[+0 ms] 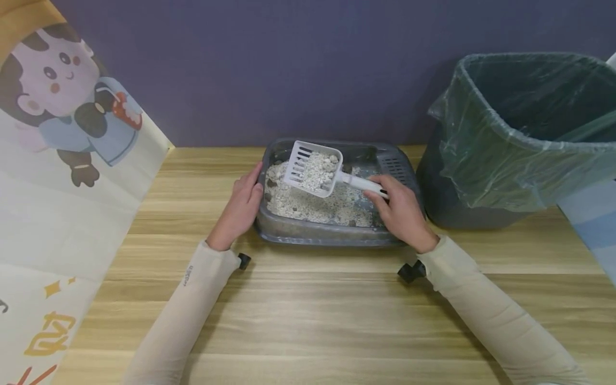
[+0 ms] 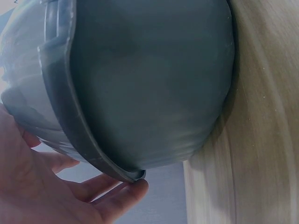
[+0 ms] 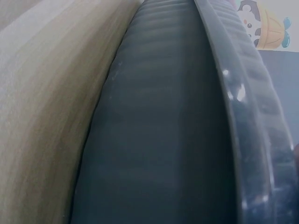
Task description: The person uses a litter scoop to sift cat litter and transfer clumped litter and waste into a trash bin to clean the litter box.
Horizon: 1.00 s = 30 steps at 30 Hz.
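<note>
A grey litter box (image 1: 308, 231) holds pale, grainy cat litter (image 1: 308, 208) with some darker lumps. My right hand (image 1: 401, 208) grips the handle of a white slotted litter scoop (image 1: 362, 183). The scoop's head is over the left-middle part of the box, carrying loose litter and several rounded clumps. At the box's left end my left hand (image 1: 243, 206) rests against the rim, its fingers fairly straight. The left wrist view shows those fingers (image 2: 124, 198) touching the rim. In the right wrist view, the box's side (image 3: 154, 126) fills the middle, and the scoop is out of sight.
A dark bin (image 1: 452, 198) lined with a clear greenish bag (image 1: 486, 171) stands right of the box. Behind the box is a dark blue wall (image 1: 289, 69), and a cartoon-printed white panel (image 1: 120, 187) borders the left. Everything stands on a wood-grain surface (image 1: 327, 321).
</note>
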Motion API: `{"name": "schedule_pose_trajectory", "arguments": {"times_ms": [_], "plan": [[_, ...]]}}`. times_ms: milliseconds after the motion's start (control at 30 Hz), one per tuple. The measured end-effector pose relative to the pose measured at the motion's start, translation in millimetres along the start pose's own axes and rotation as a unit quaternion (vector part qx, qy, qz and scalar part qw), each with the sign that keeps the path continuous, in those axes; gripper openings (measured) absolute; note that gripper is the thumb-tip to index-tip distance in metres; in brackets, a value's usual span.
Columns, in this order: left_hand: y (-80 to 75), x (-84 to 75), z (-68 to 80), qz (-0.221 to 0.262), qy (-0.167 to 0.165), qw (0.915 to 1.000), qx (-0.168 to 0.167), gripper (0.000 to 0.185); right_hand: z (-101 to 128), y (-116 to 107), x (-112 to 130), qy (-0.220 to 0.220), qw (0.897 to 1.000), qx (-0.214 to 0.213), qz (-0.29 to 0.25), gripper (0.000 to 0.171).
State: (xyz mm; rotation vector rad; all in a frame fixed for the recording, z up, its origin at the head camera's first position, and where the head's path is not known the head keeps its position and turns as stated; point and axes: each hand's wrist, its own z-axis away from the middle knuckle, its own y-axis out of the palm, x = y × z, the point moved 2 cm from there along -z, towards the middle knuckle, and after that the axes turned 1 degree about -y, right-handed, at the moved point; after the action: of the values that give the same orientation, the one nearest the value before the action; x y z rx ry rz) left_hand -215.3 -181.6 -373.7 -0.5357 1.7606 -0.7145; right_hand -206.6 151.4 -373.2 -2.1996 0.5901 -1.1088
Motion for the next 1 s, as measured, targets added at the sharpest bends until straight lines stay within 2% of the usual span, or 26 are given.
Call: {"name": "schedule_pose_trajectory", "arguments": {"times_ms": [267, 500, 1000], "plan": [[-0.7, -0.3, -0.4, -0.001, 0.001, 1.0000, 0.003, 0.052, -0.1, 0.3, -1.3, 0.005, 1.000, -0.018, -0.003, 0.029], [0.1, 0.2, -0.7, -0.005, 0.007, 1.0000, -0.001, 0.053, 0.0, 0.0, -2.1, 0.038, 0.999, 0.002, 0.004, 0.033], [0.1, -0.6, -0.3, -0.005, 0.005, 1.0000, -0.003, 0.051, 0.8, 0.4, -2.8, 0.028, 1.000, 0.015, -0.002, 0.034]]}}
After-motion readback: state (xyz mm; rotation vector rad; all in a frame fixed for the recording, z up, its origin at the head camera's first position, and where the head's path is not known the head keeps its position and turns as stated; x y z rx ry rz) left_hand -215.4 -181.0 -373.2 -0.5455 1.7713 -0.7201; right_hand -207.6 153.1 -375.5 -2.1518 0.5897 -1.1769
